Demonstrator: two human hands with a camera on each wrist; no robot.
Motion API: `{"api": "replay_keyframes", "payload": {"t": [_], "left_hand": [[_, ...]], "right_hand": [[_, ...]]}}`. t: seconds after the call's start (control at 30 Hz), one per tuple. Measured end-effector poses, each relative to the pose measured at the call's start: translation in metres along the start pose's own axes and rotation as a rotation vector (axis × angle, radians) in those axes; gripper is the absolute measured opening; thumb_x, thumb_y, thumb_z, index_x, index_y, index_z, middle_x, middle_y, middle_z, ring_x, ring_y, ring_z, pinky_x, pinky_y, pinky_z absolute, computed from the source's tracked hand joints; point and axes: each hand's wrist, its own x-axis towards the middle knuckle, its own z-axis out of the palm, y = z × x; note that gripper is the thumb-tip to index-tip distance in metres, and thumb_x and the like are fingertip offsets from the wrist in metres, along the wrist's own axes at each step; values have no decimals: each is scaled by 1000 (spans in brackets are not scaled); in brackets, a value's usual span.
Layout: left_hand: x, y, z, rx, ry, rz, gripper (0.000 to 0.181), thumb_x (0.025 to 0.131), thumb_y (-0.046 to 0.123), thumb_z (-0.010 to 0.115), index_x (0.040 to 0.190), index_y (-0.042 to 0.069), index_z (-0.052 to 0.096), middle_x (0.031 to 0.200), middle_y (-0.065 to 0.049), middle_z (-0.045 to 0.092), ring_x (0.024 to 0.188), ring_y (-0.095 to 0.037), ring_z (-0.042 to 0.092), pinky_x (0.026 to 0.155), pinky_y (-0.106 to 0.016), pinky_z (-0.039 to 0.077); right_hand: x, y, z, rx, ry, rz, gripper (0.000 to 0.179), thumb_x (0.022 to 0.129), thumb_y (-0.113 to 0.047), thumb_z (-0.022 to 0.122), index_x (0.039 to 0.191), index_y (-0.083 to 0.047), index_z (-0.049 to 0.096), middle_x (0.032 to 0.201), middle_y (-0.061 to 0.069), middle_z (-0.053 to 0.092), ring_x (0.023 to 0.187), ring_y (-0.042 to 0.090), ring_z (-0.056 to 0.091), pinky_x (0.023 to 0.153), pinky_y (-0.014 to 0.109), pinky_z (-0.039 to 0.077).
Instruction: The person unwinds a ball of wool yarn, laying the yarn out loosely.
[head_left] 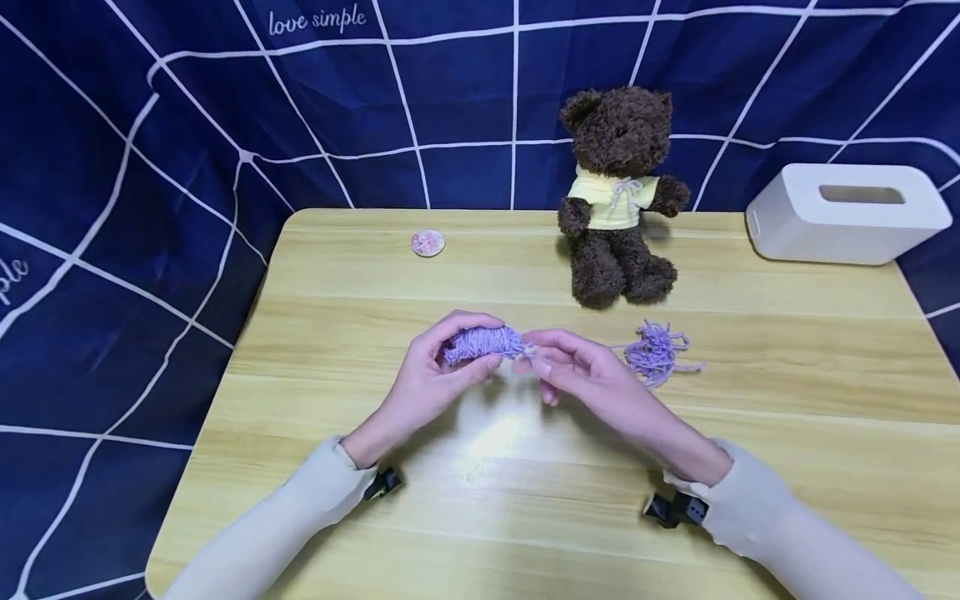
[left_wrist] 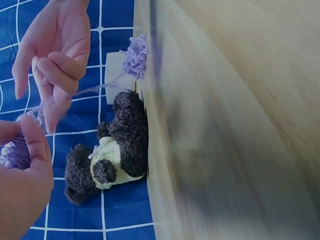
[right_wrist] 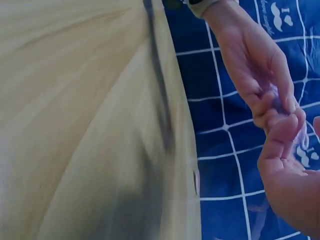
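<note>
A bundle of wound purple yarn (head_left: 480,343) lies sideways in my left hand (head_left: 431,371), gripped between the thumb below and the fingers above. At the bundle's right end, my right hand (head_left: 592,379) pinches yarn with its fingertips. In the left wrist view a thin strand (left_wrist: 95,90) runs from the right hand (left_wrist: 57,67) to a loose tangle of purple yarn (left_wrist: 135,57). That tangle lies on the table, right of the right hand. Fingers hide part of the bundle, and the right wrist view shows only bits of yarn between the hands.
Behind the hands a brown teddy bear (head_left: 618,200) in a yellow shirt sits on the wooden table (head_left: 375,292). A white tissue box (head_left: 847,214) stands at the back right. Toward the back left lies a small round pink disc (head_left: 427,242). Blue gridded cloth (head_left: 457,92) hangs behind.
</note>
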Motion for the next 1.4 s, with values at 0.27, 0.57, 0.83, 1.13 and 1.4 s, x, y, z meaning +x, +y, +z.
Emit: {"api": "replay_keyframes", "payload": {"t": [0.27,0.57,0.83,1.13,1.4], "left_hand": [[-3,-1,-6,-72,33,-44,41,98,-9,74,138,0,68,129,-18,68,97,-31,72,84,-39,67],[-9,0,-15,-66,63,-51,42,101,-6,72,143,0,68,129,-20,69,87,-29,72,78,-32,66],[-10,1,-17,-62,76,-28,42,101,-7,71,143,-1,66,128,-20,68,86,-26,71,77,-31,66],[-12,2,-21,-44,102,-20,42,101,-8,72,142,-3,67,126,-20,69,86,-28,71,74,-31,66],[-12,0,-24,-31,117,25,40,101,-6,71,141,-3,67,132,-19,67,83,-26,68,71,-33,65]], "right_hand": [[-15,2,-13,-139,231,-96,13,110,-9,63,104,1,70,77,8,63,68,24,59,61,25,53],[-41,1,-66,134,468,-229,14,108,7,58,98,12,66,80,9,65,69,17,58,60,22,54],[-52,-1,-112,518,614,-422,18,106,18,51,92,19,62,79,17,65,67,21,58,56,25,54],[-70,8,-154,645,804,-505,19,105,23,44,89,24,55,72,23,62,54,24,52,44,27,43],[-81,13,-190,818,916,-526,19,109,16,40,92,15,46,64,16,51,49,18,34,50,23,16]]}}
